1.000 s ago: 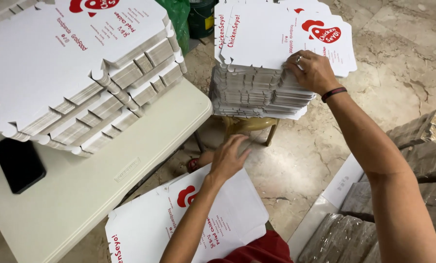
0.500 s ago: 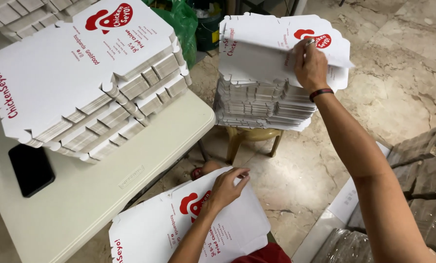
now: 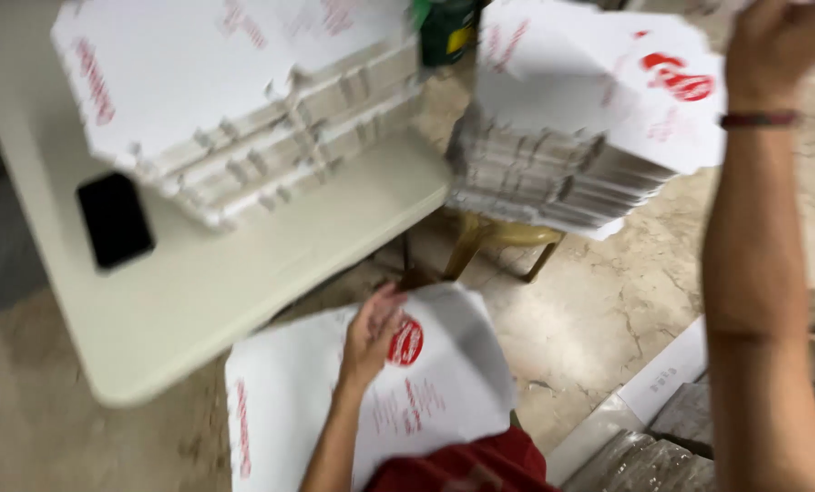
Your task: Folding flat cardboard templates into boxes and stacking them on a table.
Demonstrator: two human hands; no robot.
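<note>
One flat white box blank (image 3: pixel 371 401) lies unfolded on my lap w/ my left hand (image 3: pixel 371 333) resting on it, fingers spread, gripping nothing. Folded boxes (image 3: pixel 243 118) already stacked on the desk (image 3: pixel 243 282) beside a black phone (image 3: pixel 114 219). Plenty left: stack of flat blanks (image 3: pixel 562 173) on the stool farther out. Right hand (image 3: pixel 781 36) raised above it, blurred, grip can't tell.
</note>
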